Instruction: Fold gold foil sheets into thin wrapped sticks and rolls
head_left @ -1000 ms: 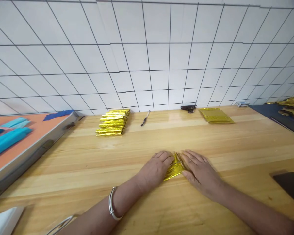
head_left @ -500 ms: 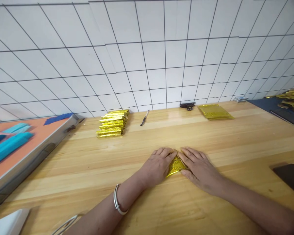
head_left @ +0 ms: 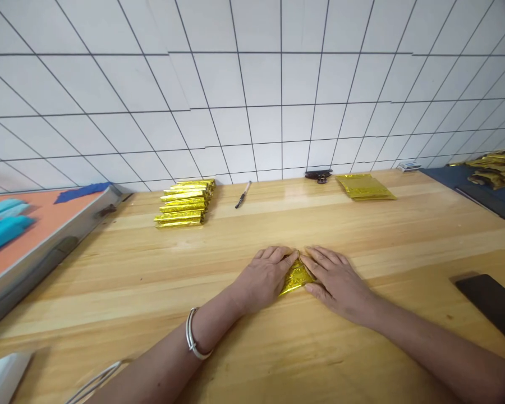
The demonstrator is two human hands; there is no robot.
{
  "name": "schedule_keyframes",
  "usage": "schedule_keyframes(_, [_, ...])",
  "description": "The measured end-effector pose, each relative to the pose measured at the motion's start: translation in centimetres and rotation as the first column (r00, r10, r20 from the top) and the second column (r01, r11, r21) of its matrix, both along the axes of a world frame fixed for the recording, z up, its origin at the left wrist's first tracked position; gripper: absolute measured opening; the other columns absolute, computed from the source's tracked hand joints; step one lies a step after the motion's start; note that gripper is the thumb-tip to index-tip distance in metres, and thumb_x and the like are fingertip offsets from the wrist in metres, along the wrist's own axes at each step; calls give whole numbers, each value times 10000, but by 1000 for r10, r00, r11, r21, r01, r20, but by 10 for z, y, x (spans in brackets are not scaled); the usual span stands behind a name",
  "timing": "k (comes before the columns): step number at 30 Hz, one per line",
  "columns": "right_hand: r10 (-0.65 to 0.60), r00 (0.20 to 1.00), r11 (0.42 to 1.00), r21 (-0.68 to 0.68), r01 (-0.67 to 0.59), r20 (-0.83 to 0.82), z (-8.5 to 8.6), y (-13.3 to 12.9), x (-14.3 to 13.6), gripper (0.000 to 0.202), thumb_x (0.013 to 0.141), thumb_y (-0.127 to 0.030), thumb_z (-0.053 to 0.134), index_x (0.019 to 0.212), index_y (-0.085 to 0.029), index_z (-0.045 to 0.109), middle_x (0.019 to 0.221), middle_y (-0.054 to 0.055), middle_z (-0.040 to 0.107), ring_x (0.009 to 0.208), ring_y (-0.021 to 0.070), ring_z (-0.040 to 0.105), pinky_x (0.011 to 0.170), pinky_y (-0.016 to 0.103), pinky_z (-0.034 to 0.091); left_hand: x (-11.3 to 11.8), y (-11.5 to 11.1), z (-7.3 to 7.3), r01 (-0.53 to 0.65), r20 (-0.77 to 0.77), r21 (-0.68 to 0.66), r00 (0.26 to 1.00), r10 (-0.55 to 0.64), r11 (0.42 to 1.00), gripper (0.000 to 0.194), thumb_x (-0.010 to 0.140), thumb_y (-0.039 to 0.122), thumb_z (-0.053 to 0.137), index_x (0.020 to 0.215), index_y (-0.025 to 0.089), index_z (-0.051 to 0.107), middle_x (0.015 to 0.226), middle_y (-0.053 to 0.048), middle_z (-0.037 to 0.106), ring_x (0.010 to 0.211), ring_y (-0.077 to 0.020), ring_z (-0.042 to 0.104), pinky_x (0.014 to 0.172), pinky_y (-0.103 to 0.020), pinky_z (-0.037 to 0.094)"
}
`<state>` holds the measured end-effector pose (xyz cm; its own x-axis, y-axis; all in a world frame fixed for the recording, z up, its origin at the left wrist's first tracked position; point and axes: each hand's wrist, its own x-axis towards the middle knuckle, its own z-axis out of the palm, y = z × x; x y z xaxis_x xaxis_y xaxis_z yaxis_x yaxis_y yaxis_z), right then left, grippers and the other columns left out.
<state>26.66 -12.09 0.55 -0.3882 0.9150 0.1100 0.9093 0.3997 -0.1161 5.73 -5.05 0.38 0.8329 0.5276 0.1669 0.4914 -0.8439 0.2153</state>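
A small sheet of gold foil paper, folded to slanting edges that meet at a point on its far side, lies on the wooden table between my hands. My left hand covers its left side, thumb and fingers pressed on the fold near the point. My right hand grips the right side, its index finger close to the left thumb and its own thumb on the near edge. The paper's outer corners are hidden under both hands. A silver bangle circles my left wrist.
Gold foil rolls lie in a row at the back left. Behind are a pen, a black clip and a stack of gold sheets. A dark phone-like slab lies right; an orange-topped surface borders the left.
The view has shifted slightly, so everything sits a little further left and higher. Both hands keep nearly the same hold on the folded gold foil paper.
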Motion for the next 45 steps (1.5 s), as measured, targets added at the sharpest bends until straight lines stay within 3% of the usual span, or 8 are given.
schedule_keyframes(7, [0,999,1000,4,0,-42,2,0,1,512,876,-377,397,1347,-177,383,1389,102,397,1271,256,317,1005,455,294,0,-1,2,0,-8,2,1000,0,1000,533,811,170,414,1337,228,346,1250,-80,449,1136,-227,401,961,-393,340])
schedule_keyframes(14, [46,996,999,10,-45,-78,2,-1,0,518,874,-329,405,1370,-192,344,1400,83,385,1283,249,304,1007,456,299,1,-3,5,-9,-1,6,1000,9,1000,504,819,182,419,1318,228,369,1234,-73,465,1117,-225,408,959,-388,338])
schedule_keyframes(21, [52,988,999,6,-51,-148,2,2,3,502,885,-373,401,1351,-190,377,1386,82,406,1285,240,310,1017,438,302,0,-4,6,-3,17,-9,1000,3,1000,441,843,201,419,1282,239,405,1269,-48,457,1123,-214,404,964,-371,328])
schedule_keyframes(29, [63,962,998,38,-55,-266,-2,7,8,439,889,-340,414,1300,-191,439,1317,85,488,1223,237,391,1010,431,312,0,-3,7,64,29,-32,998,-63,997,408,878,230,400,1284,269,411,1300,-4,471,1155,-205,381,983,-365,284])
schedule_keyframes(34, [-11,923,998,47,31,-384,-3,17,13,304,886,-302,427,1144,-215,561,1080,66,625,1000,209,523,893,386,390,0,-3,8,73,23,-37,997,-72,997,423,876,228,396,1298,263,397,1344,7,440,1183,-207,365,989,-367,265])
schedule_keyframes(41, [-166,933,985,-13,171,-319,-3,34,7,266,763,-393,571,936,-195,618,884,63,599,880,219,514,777,346,403,-1,-3,5,66,33,-23,997,-66,998,389,885,252,394,1272,263,420,1335,10,455,1185,-207,365,976,-365,268])
schedule_keyframes(45, [-232,927,973,-76,220,-295,0,47,-1,170,731,-347,580,795,-192,600,810,43,591,813,197,520,711,298,396,-2,-3,3,60,36,13,998,-60,998,405,875,240,412,1279,256,416,1346,-6,443,1180,-212,371,963,-368,274])
